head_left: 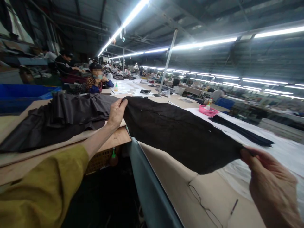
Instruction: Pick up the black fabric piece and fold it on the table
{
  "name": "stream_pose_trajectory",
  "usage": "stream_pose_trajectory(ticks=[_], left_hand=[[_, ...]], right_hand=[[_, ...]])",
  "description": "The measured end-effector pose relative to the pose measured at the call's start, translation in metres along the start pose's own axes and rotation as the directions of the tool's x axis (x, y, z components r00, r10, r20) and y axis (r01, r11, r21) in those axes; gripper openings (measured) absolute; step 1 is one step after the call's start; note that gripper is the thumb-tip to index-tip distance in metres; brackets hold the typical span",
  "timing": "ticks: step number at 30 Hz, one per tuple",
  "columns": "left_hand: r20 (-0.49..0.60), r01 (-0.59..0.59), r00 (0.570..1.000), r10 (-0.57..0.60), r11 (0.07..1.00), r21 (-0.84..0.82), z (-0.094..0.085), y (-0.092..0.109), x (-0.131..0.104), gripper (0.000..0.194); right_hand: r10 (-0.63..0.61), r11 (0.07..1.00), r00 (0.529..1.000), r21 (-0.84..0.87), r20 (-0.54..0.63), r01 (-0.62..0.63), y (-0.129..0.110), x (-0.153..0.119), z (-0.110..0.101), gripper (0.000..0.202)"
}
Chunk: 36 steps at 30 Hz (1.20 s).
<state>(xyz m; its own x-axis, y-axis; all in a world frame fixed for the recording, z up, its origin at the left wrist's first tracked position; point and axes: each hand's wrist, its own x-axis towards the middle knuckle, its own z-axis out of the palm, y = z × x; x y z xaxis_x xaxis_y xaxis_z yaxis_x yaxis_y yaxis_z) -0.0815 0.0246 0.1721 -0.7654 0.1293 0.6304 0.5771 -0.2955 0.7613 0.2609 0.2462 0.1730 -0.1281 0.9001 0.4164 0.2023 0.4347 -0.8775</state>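
Note:
A dark fabric piece [180,136] is stretched out in the air above the table, with a few small pale specks on it. My left hand [117,110] pinches its upper left corner between thumb and fingers. At the opposite end, my right hand [270,177] grips the lower right corner, its fingers closed on the cloth. Below the fabric, a thin dark cord [200,201] and a slim pen-like tool [234,207] lie on the tan tabletop [173,177].
Dark, gathered fabric [71,110] is heaped on the left table, near a blue bin [26,98]. A pink basket [208,110] and folded dark strips [239,129] lie on the right. A person [97,79] sits farther back. A dark gap separates the tables.

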Motion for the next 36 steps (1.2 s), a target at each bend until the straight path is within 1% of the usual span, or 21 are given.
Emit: stream_pose_trajectory(ticks=[2, 3, 5, 6, 8, 9, 11, 13, 15, 16, 19, 20, 21, 22, 24, 26, 28, 31, 36], left_hand=[[0.062, 0.081, 0.995, -0.08, 0.997, -0.018, -0.016, -0.003, -0.029, 0.032], [0.085, 0.132, 0.988, -0.13, 0.991, -0.023, -0.026, -0.007, -0.045, 0.032], [0.13, 0.238, 0.964, -0.234, 0.971, -0.019, -0.046, -0.017, -0.075, 0.033], [0.172, 0.312, 0.935, -0.311, 0.95, 0.021, -0.056, -0.023, -0.089, 0.033], [0.174, 0.41, 0.886, -0.43, 0.901, 0.138, -0.074, -0.038, -0.114, 0.031], [0.187, 0.438, 0.865, -0.466, 0.882, 0.171, -0.082, -0.045, -0.125, 0.03], [0.16, 0.486, 0.843, -0.513, 0.855, 0.18, -0.094, -0.059, -0.146, 0.026], [0.085, 0.554, 0.817, -0.57, 0.818, 0.155, -0.1, -0.068, -0.163, 0.023], [0.019, 0.644, 0.76, -0.649, 0.757, 0.106, -0.1, -0.073, -0.176, 0.024], [0.013, 0.692, 0.72, -0.694, 0.719, 0.068, -0.099, -0.075, -0.182, 0.026], [0.082, 0.812, 0.583, -0.808, 0.577, -0.083, -0.093, -0.075, -0.191, 0.03], [0.106, 0.834, 0.55, -0.829, 0.537, -0.128, -0.09, -0.075, -0.193, 0.031], [0.121, 0.846, 0.527, -0.841, 0.506, -0.165, -0.088, -0.074, -0.194, 0.031], [0.122, 0.85, 0.516, -0.848, 0.489, -0.194, -0.085, -0.073, -0.194, 0.031], [0.1, 0.838, 0.526, -0.845, 0.493, -0.235, -0.081, -0.069, -0.193, 0.03], [0.072, 0.811, 0.556, -0.828, 0.521, -0.266, -0.077, -0.063, -0.191, 0.027], [0.071, 0.781, 0.593, -0.802, 0.552, -0.292, -0.074, -0.057, -0.189, 0.025], [0.117, 0.757, 0.63, -0.768, 0.574, -0.312, -0.071, -0.052, -0.187, 0.023], [0.192, 0.747, 0.647, -0.738, 0.563, -0.353, -0.069, -0.048, -0.186, 0.019]], right_hand=[[0.057, 0.998, 0.998, -0.013, 0.007, -0.056, 0.016, -0.011, -0.008, 0.042], [0.08, 0.997, 0.996, -0.015, 0.036, -0.079, 0.026, -0.017, -0.012, 0.041], [0.087, 0.996, 0.986, -0.013, 0.143, -0.086, 0.049, -0.027, -0.018, 0.039], [0.071, 0.997, 0.977, -0.001, 0.199, -0.072, 0.061, -0.032, -0.02, 0.037], [0.02, 0.999, 0.957, 0.031, 0.29, -0.03, 0.087, -0.042, -0.022, 0.032], [-0.005, 1.0, 0.943, 0.03, 0.332, -0.006, 0.099, -0.047, -0.022, 0.029], [-0.038, 0.999, 0.914, -0.008, 0.404, 0.045, 0.122, -0.056, -0.022, 0.026], [-0.06, 0.992, 0.886, -0.072, 0.46, 0.104, 0.14, -0.064, -0.021, 0.027], [-0.099, 0.975, 0.861, -0.124, 0.499, 0.184, 0.154, -0.071, -0.021, 0.028], [-0.12, 0.963, 0.848, -0.148, 0.516, 0.226, 0.16, -0.074, -0.021, 0.028], [-0.19, 0.912, 0.802, -0.201, 0.566, 0.357, 0.174, -0.078, -0.022, 0.029], [-0.216, 0.892, 0.787, -0.212, 0.578, 0.4, 0.177, -0.079, -0.023, 0.029], [-0.239, 0.872, 0.776, -0.221, 0.584, 0.436, 0.179, -0.08, -0.023, 0.03], [-0.256, 0.855, 0.767, -0.232, 0.589, 0.464, 0.18, -0.081, -0.024, 0.03], [-0.262, 0.829, 0.759, -0.263, 0.596, 0.493, 0.178, -0.084, -0.024, 0.031], [-0.264, 0.814, 0.763, -0.288, 0.59, 0.505, 0.173, -0.087, -0.023, 0.031], [-0.281, 0.796, 0.758, -0.298, 0.589, 0.527, 0.168, -0.091, -0.022, 0.031], [-0.311, 0.772, 0.748, -0.303, 0.587, 0.559, 0.162, -0.095, -0.02, 0.031], [-0.377, 0.736, 0.71, -0.272, 0.595, 0.619, 0.16, -0.096, -0.018, 0.029]])
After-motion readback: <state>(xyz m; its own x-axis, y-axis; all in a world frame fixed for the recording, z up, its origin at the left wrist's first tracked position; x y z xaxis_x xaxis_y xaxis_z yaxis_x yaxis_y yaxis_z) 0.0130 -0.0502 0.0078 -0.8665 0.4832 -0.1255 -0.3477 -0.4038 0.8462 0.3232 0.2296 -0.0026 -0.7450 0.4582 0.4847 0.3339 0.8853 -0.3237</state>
